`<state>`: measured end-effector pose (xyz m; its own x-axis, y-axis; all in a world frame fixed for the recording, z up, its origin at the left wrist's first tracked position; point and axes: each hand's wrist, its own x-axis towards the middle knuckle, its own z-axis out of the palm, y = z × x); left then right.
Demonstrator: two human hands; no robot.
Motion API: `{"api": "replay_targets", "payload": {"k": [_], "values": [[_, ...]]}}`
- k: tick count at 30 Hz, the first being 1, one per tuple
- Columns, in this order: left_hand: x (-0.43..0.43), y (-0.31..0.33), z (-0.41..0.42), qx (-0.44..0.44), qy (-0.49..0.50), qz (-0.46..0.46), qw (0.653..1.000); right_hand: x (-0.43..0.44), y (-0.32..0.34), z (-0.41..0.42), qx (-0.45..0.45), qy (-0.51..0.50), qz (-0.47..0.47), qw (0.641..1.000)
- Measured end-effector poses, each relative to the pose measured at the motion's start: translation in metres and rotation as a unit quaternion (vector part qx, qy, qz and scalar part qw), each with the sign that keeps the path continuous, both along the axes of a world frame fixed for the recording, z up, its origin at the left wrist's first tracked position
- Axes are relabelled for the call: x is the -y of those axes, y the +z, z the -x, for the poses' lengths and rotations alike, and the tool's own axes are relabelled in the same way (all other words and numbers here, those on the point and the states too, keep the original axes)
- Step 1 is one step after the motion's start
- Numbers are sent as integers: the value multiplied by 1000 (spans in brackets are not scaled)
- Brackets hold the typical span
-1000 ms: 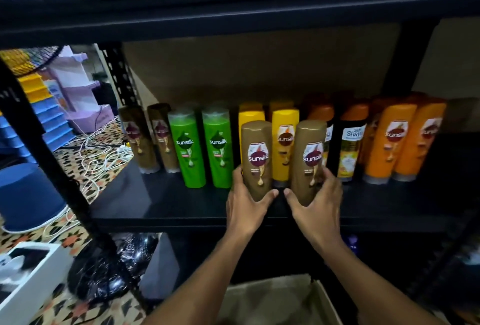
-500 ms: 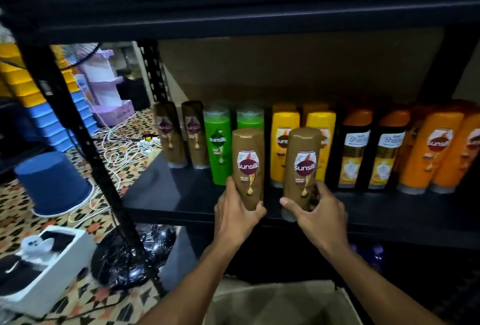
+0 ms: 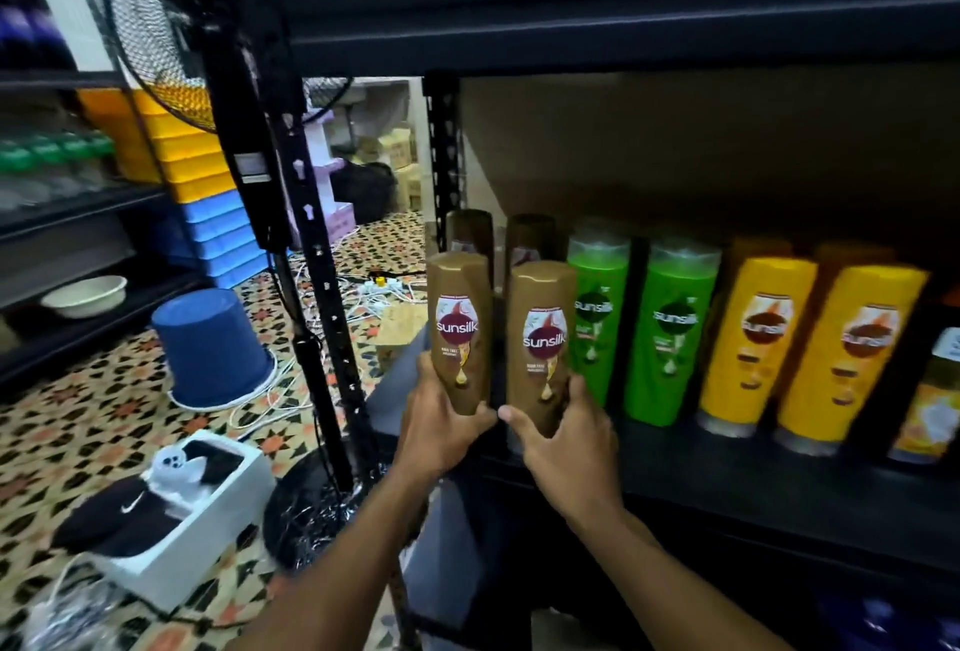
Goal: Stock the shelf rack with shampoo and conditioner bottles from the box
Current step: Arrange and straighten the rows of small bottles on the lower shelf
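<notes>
Brown plastic first: I see the left hand (image 3: 441, 434) curled round the left brown bottle (image 3: 460, 333) and the right hand (image 3: 566, 453) clasping the right brown bottle (image 3: 540, 349), both upright at the left end of the black shelf (image 3: 727, 484), just beside the green bottles (image 3: 670, 333); whether their bases rest on it I cannot tell. Off to the left, an upturned blue bucket (image 3: 213, 346) stands on the patterned floor tiles (image 3: 78, 421), white cables (image 3: 270, 401) near it.

Head camera looks forward-down, seemingly close, at shelf rack (image 3: 623, 21).
</notes>
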<state>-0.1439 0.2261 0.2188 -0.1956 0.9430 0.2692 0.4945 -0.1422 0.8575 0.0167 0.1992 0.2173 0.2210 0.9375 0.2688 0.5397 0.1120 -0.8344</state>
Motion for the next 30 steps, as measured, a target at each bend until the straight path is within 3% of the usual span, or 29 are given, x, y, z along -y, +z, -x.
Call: {"api": "replay_targets", "payload": {"k": [10, 20, 25, 30], "values": [[-66, -11, 37, 29, 3, 6, 1000, -67, -5, 59, -60, -88, -39, 994], [-68, -16, 25, 25, 66, -81, 994, -76, -11, 66, -28, -105, -31, 994], [-68, -14, 24, -24, 88, -89, 992, -77, -10, 68, -31, -110, -16, 993], [-71, -15, 26, -6, 67, -65, 996, -76, -11, 69, -17, -118, -30, 992]]}}
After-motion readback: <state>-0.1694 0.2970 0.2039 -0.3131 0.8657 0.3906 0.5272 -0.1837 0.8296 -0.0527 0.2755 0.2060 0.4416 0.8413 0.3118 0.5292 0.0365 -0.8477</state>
